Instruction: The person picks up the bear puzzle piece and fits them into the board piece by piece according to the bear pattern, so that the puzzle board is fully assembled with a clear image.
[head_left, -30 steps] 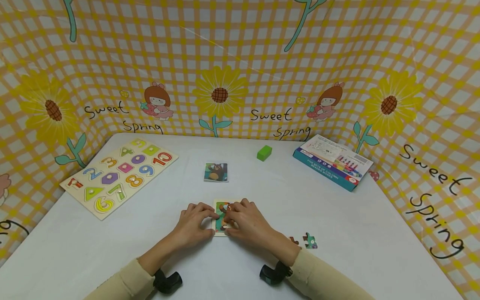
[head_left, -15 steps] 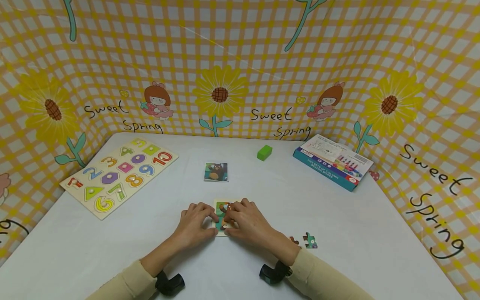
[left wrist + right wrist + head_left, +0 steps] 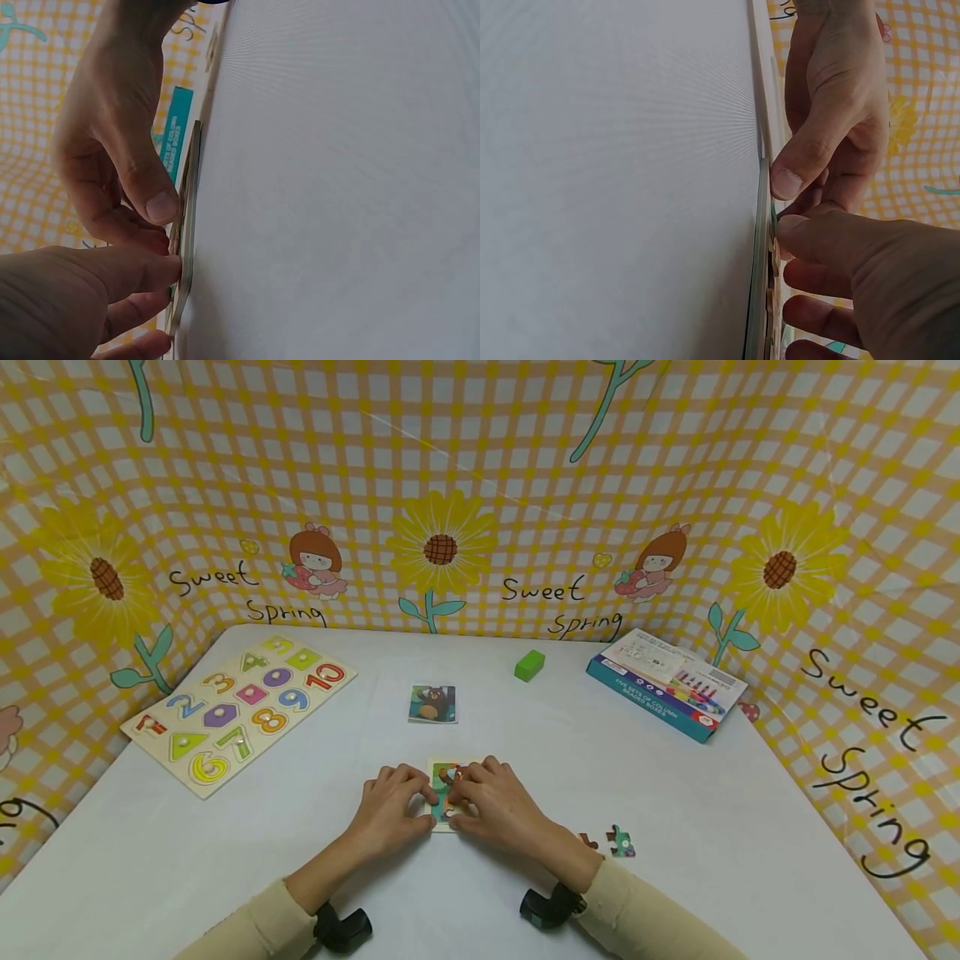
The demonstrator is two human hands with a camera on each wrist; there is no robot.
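Note:
A small jigsaw puzzle board [image 3: 430, 770] with a pale rim lies flat in front of me, with colourful animal pieces on it. My left hand [image 3: 390, 806] pinches a teal-and-orange puzzle piece [image 3: 442, 816] at the board's lower left, its thumb and index finger bent. From the other side my right hand [image 3: 498, 806] pinches at the adjoining puzzle pieces and covers the board's right part. In the right wrist view, the thumbs of my left hand [image 3: 832, 112] and right hand [image 3: 896, 274] meet the pieces, whose edges [image 3: 772, 281] stand slightly above the board.
Two loose puzzle pieces, one green [image 3: 621, 841] and one brown [image 3: 588, 841], lie by my right forearm. Farther back are a bear picture stack [image 3: 432, 704], a green block [image 3: 529, 666], a number board [image 3: 243, 714] at left and a boxed bead set [image 3: 663, 685] at right.
My left hand has shifted slightly right, its thumb and index finger moving farther over the board's left edge. My right hand has stayed almost still.

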